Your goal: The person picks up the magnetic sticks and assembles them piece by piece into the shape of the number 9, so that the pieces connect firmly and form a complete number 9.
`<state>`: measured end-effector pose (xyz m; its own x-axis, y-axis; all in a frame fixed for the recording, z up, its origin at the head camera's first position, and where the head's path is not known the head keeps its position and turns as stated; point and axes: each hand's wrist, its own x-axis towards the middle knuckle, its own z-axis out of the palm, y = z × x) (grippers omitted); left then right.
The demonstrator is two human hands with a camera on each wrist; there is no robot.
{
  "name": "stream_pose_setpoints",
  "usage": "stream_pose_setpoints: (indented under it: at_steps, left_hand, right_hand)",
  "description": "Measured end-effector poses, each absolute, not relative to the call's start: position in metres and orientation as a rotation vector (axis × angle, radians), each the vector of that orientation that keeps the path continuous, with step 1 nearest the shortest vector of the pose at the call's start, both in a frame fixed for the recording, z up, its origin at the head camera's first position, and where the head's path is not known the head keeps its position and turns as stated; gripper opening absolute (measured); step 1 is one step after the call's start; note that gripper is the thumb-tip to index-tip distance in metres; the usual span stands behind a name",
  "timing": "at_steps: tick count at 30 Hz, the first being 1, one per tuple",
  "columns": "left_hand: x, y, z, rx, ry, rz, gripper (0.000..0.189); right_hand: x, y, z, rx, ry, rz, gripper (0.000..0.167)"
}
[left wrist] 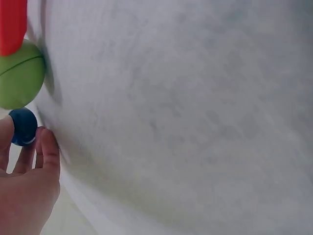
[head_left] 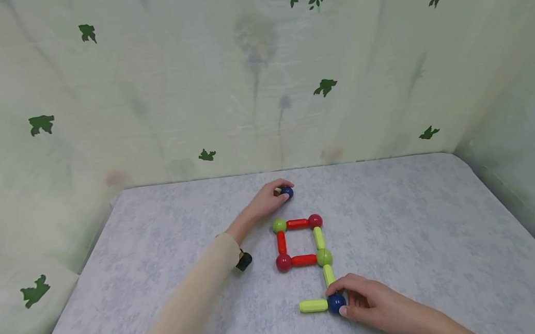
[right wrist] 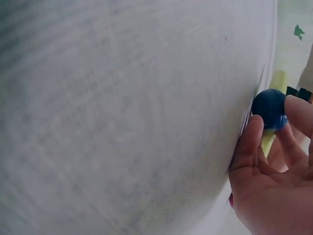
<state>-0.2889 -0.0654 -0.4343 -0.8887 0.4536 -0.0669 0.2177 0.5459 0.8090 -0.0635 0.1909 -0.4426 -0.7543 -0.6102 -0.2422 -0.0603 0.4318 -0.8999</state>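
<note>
Near the far edge of the table my left hand [head_left: 269,197] pinches a blue ball [head_left: 288,192] between thumb and fingers. At the near side, my right hand [head_left: 381,304] grips another blue ball [head_left: 336,303] with thumb and fingertips. This ball joins a yellow-green rod [head_left: 313,306] pointing left and a second yellow-green rod [head_left: 328,275] running up to a green ball [head_left: 324,257]. That green ball is a corner of a flat square, with a red ball [head_left: 284,262], a green ball [head_left: 279,225] and a red ball [head_left: 315,220] at the others. Three sides are red rods [head_left: 304,260]; the right one is yellow-green.
The grey mottled tabletop [head_left: 416,229] surrounds the pieces. Behind it hangs a pale curtain [head_left: 173,91] with dark green leaf and bird shapes. A black device [head_left: 243,261] is strapped at my left wrist, just left of the square.
</note>
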Motion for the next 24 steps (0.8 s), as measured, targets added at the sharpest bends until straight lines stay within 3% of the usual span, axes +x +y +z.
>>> stream_pose_setpoints:
  at_steps: [15, 24]
  left_hand:
    - [-0.260, -0.126, -0.424, 0.491, 2.708, 1.165, 0.044]
    - [-0.228, -0.155, -0.413, 0.428, 2.690, 1.289, 0.040]
  right_hand:
    - [-0.062, 0.189, -0.444, -0.584, 2.148, -1.326, 0.029]
    - [-0.064, 0.189, -0.442, -0.600, 2.138, -1.326, 0.029]
